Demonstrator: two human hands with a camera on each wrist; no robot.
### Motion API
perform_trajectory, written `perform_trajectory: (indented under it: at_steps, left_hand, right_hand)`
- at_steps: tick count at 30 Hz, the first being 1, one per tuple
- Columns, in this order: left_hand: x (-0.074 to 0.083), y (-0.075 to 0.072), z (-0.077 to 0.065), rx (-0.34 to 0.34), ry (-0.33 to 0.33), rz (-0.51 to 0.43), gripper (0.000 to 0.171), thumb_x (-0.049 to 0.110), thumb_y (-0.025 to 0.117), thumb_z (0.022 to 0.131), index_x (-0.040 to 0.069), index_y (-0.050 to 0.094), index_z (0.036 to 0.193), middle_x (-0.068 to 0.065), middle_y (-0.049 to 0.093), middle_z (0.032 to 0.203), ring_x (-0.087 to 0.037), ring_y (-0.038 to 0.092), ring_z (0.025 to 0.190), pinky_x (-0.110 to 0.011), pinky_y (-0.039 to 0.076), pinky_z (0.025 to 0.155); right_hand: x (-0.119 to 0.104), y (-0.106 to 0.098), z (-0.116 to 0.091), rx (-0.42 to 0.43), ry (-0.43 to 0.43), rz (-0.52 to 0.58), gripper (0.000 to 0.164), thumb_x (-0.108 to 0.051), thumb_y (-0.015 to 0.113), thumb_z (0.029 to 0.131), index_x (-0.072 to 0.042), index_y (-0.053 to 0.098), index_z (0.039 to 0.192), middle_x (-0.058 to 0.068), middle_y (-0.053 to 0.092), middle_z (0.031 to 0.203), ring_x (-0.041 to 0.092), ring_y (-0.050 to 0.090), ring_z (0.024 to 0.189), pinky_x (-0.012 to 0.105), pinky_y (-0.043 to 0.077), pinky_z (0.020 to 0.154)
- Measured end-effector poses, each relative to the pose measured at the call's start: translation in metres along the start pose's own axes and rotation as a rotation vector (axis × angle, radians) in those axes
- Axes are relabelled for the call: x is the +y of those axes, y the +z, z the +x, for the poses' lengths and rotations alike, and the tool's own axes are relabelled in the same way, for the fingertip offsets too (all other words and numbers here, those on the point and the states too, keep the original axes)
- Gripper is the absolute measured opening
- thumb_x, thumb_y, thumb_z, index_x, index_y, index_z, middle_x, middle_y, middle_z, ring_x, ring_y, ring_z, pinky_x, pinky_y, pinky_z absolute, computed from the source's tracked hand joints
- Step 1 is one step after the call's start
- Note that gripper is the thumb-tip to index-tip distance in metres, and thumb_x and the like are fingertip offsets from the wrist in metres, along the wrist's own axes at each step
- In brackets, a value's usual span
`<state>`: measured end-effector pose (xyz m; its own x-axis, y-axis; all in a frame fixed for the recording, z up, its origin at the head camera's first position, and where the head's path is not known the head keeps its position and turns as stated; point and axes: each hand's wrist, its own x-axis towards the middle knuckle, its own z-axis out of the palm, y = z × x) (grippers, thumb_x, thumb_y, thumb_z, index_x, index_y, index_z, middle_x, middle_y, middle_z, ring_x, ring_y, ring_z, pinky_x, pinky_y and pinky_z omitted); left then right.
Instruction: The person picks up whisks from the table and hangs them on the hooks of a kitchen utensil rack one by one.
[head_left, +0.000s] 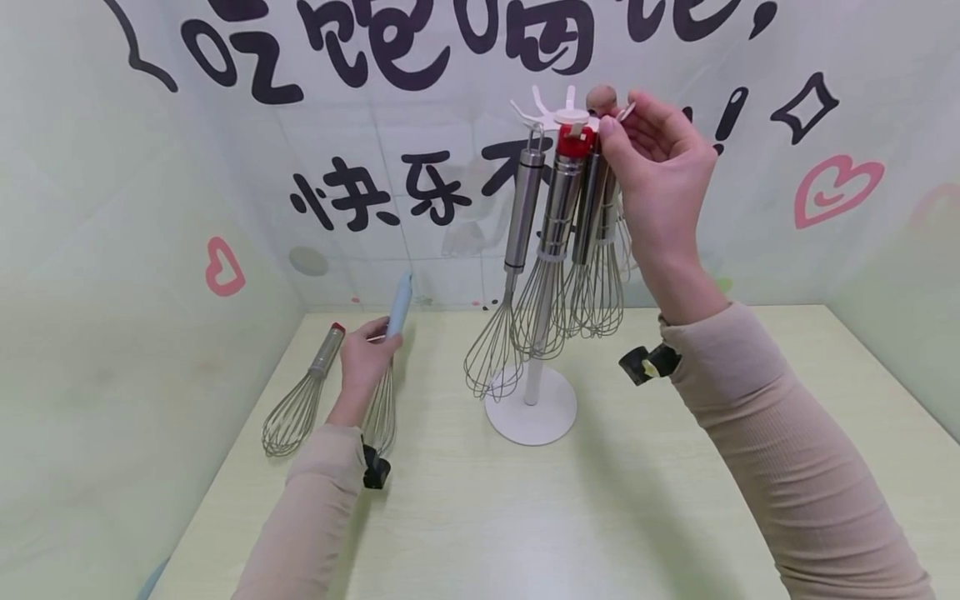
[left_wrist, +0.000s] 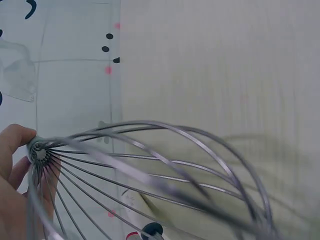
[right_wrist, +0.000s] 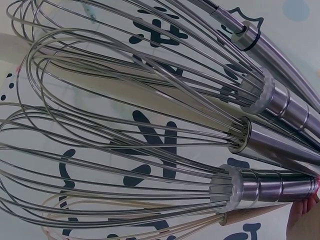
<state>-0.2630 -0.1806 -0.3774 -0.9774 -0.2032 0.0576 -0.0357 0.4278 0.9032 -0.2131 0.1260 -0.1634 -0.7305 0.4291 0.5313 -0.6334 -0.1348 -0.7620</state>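
Note:
My left hand (head_left: 367,358) grips a whisk by its light blue handle (head_left: 401,307), with the wire loops pointing down toward me; they fill much of the left wrist view. At the upper right my right hand (head_left: 667,167) pinches the hanging end of a steel whisk (head_left: 606,221) at the top of a white rack (head_left: 531,417). Several other whisks hang there: a plain steel one (head_left: 525,208), a red-capped one (head_left: 558,200), and one with a wooden handle (right_wrist: 255,215), mostly hidden. Fingers (right_wrist: 302,217) show beside the red-ended handle in the right wrist view.
Another whisk (head_left: 322,358) with a red end lies on the pale table (head_left: 465,517), left of my left hand. Behind stands a white backdrop (head_left: 450,167) with black characters. A bit of light blue (head_left: 153,579) shows at the lower left edge.

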Motion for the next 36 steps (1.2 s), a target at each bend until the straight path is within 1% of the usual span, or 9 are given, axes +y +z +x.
perform_trajectory:
  at_steps: [2,4,7,9,12,15,22,31,36]
  left_hand:
    - [0.006,-0.001,-0.001,0.010,0.015,-0.025,0.044,0.010,0.059,0.090,0.002,0.055,0.133,-0.021,0.060,0.126,-0.030,0.060,0.111,-0.011,0.051,0.066]
    - [0.014,-0.002,-0.001,0.015,0.030,-0.046,0.044,0.011,0.059,0.090,0.003,0.054,0.133,-0.021,0.060,0.126,-0.030,0.059,0.112,-0.012,0.052,0.070]
    - [0.026,-0.004,-0.002,0.025,0.046,-0.071,0.044,0.012,0.059,0.090,0.004,0.054,0.134,-0.019,0.060,0.128,-0.029,0.059,0.114,-0.024,0.057,0.084]
    - [0.034,-0.005,-0.002,0.026,0.050,-0.086,0.045,0.012,0.059,0.091,0.006,0.053,0.135,-0.018,0.059,0.130,-0.029,0.059,0.116,-0.034,0.056,0.093]
    - [0.043,-0.006,-0.002,0.032,0.062,-0.107,0.045,0.012,0.060,0.091,0.006,0.053,0.135,-0.017,0.059,0.131,-0.028,0.059,0.117,-0.038,0.053,0.099]
    - [0.051,-0.006,-0.003,0.045,0.071,-0.118,0.045,0.012,0.061,0.090,0.007,0.054,0.135,-0.015,0.059,0.130,-0.026,0.060,0.115,-0.035,0.054,0.097]
    - [0.070,-0.007,-0.010,0.067,0.098,-0.182,0.043,0.013,0.064,0.088,0.010,0.058,0.131,-0.011,0.062,0.124,-0.019,0.060,0.106,-0.019,0.054,0.084]
    - [0.101,-0.008,-0.026,0.038,0.163,-0.278,0.044,0.013,0.066,0.088,0.011,0.058,0.131,-0.011,0.061,0.126,-0.016,0.060,0.108,-0.024,0.054,0.094]
    - [0.116,-0.007,-0.033,0.031,0.220,-0.322,0.044,0.011,0.066,0.087,0.010,0.058,0.131,-0.009,0.062,0.126,-0.012,0.059,0.105,-0.022,0.055,0.091]
  right_hand:
    - [-0.001,0.000,0.000,0.003,0.003,-0.008,0.034,-0.002,0.073,0.079,0.002,0.065,0.112,0.003,0.063,0.095,0.015,0.060,0.091,0.022,0.053,0.091]
    - [-0.001,-0.001,0.000,0.007,0.007,-0.013,0.034,-0.002,0.073,0.080,0.002,0.065,0.113,0.003,0.063,0.096,0.015,0.060,0.092,0.022,0.053,0.092]
    - [-0.001,-0.001,0.000,0.011,0.005,-0.021,0.035,-0.002,0.072,0.080,0.003,0.065,0.113,0.003,0.064,0.096,0.015,0.060,0.091,0.021,0.053,0.091]
    - [-0.001,-0.001,0.001,0.013,0.004,-0.022,0.035,-0.003,0.072,0.080,0.003,0.065,0.114,0.003,0.063,0.096,0.015,0.060,0.091,0.021,0.053,0.091]
    - [-0.001,-0.001,0.001,0.015,0.003,-0.024,0.036,-0.002,0.072,0.080,0.004,0.064,0.115,0.003,0.063,0.095,0.014,0.060,0.090,0.021,0.053,0.090]
    - [-0.001,-0.001,0.001,0.016,0.014,-0.015,0.035,-0.002,0.072,0.080,0.002,0.065,0.114,0.003,0.064,0.096,0.015,0.060,0.091,0.021,0.053,0.091]
    - [-0.001,-0.002,0.000,0.008,0.019,-0.013,0.034,-0.003,0.072,0.080,0.001,0.066,0.113,0.003,0.065,0.097,0.015,0.061,0.091,0.021,0.053,0.091]
    - [-0.001,-0.002,0.001,-0.003,0.016,-0.019,0.034,-0.003,0.073,0.080,0.001,0.067,0.113,0.002,0.066,0.094,0.014,0.062,0.088,0.019,0.055,0.087]
    - [-0.001,-0.002,0.002,0.003,0.020,-0.019,0.033,-0.003,0.073,0.079,0.000,0.068,0.112,0.002,0.066,0.094,0.014,0.062,0.087,0.019,0.055,0.087]
